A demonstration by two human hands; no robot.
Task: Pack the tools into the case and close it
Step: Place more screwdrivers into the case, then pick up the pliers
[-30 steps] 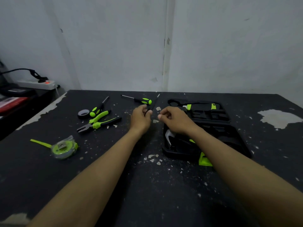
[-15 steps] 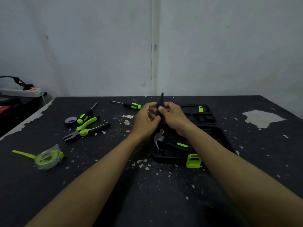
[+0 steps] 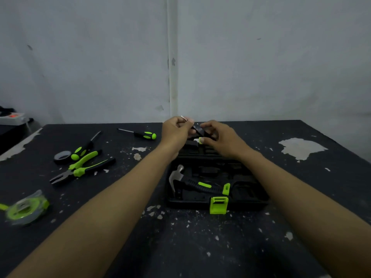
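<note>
Reaching forward over the case [image 3: 187,203], left hand [image 3: 176,130] and right hand [image 3: 222,140] pinch one small dark tool [image 3: 197,131].

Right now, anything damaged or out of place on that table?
The black-painted table top is damaged: paint has peeled to a pale patch at far right, and flakes litter it around the open black plastic case. The green tape measure at left has its blade partly out.

Bare forearms [image 3: 112,207]; bare left hand [image 3: 175,131], right hand [image 3: 221,140].
</note>
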